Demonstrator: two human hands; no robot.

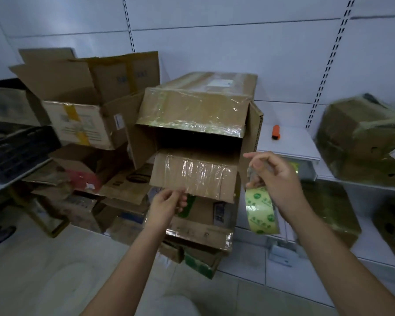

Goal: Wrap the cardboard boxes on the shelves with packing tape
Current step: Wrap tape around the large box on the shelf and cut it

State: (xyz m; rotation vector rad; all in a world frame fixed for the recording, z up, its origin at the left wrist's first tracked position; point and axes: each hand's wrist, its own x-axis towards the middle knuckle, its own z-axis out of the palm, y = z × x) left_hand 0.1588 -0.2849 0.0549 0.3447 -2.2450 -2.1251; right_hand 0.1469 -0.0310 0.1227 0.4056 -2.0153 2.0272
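Cardboard box [198,124] lying on its side atop a stack, its open end facing the viewer — upper and lower flaps glossy with clear tape. Tape roll [260,210] — clear, green-printed — hangs upright just right of the lower flap.

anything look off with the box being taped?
Yes. The cardboard box lies with its end gaping open: upper flap and lower flap splayed apart, already covered in wrinkled tape. The left hand pinches the lower flap's edge; the right hand holds the tape roll.
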